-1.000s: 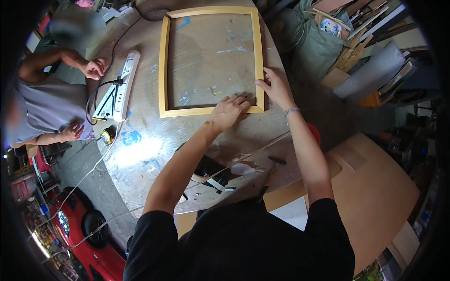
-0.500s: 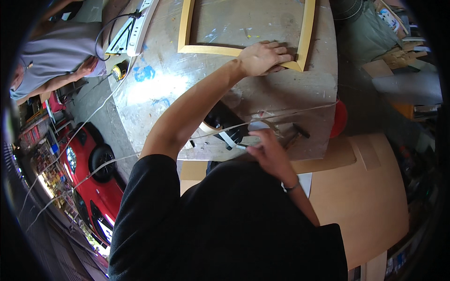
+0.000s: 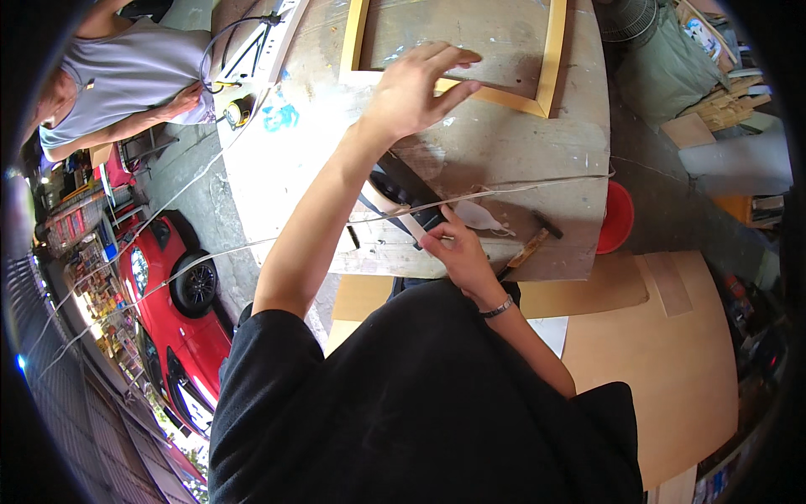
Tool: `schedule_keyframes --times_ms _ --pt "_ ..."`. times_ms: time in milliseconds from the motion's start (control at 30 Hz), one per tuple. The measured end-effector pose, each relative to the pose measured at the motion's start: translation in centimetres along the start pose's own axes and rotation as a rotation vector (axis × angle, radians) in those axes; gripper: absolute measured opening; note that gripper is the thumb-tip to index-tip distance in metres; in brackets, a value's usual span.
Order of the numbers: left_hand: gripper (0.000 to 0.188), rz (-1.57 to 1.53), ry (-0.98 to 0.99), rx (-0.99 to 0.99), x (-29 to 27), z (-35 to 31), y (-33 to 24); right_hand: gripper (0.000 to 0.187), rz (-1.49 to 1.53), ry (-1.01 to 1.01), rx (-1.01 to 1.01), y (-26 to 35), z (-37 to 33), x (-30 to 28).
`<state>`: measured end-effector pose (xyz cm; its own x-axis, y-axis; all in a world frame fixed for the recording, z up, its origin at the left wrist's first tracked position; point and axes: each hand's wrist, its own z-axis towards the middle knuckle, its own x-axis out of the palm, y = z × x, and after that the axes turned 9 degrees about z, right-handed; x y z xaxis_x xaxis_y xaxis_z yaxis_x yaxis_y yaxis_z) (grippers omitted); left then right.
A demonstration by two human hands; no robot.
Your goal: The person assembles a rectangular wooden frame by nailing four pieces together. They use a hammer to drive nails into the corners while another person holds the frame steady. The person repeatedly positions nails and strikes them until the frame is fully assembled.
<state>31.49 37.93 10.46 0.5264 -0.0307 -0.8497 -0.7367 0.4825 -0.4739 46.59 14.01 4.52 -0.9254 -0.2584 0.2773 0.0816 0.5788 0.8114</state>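
My left hand is held over the near rail of a pale wooden frame, thumb and fingers spread, with nothing in it. Closer to me, the bent fingers of my right hand pinch the end of a pale strip of tape. That strip runs to a black tape dispenser lying on the worktable; my left forearm partly covers the dispenser. Just beyond my right hand lies a whitish, translucent bottle. A hammer with a wooden handle rests to its right.
A thin cord stretches across the near table. A tape measure and a white power strip lie at the left. Another person stands there, beyond a red car. A red bucket stands off the right edge.
My left hand has lifted off the frame's near right corner and moved left. My right hand has shifted slightly left, to the tape strip. The whole view has shifted a little.
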Motion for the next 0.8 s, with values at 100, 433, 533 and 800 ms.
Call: schedule_keyframes --times_ms 100,433,533,800 --pt "0.031 0.050 0.043 -0.027 -0.6 -1.6 0.5 0.015 -0.205 0.010 -0.259 -1.3 -1.3 -1.5" --pt "0.064 0.165 0.371 0.204 4.6 1.3 0.5 0.016 -0.567 -0.395 -0.545 6.4 -1.0 -12.1" --pt "0.081 0.148 0.382 0.264 9.3 2.9 0.5 0.031 -0.620 -0.510 -0.651 9.8 3.3 -18.4" --pt "0.088 0.079 0.354 0.343 14.3 4.3 -0.7 0.095 -0.642 -0.254 -0.629 9.4 11.8 -21.5"
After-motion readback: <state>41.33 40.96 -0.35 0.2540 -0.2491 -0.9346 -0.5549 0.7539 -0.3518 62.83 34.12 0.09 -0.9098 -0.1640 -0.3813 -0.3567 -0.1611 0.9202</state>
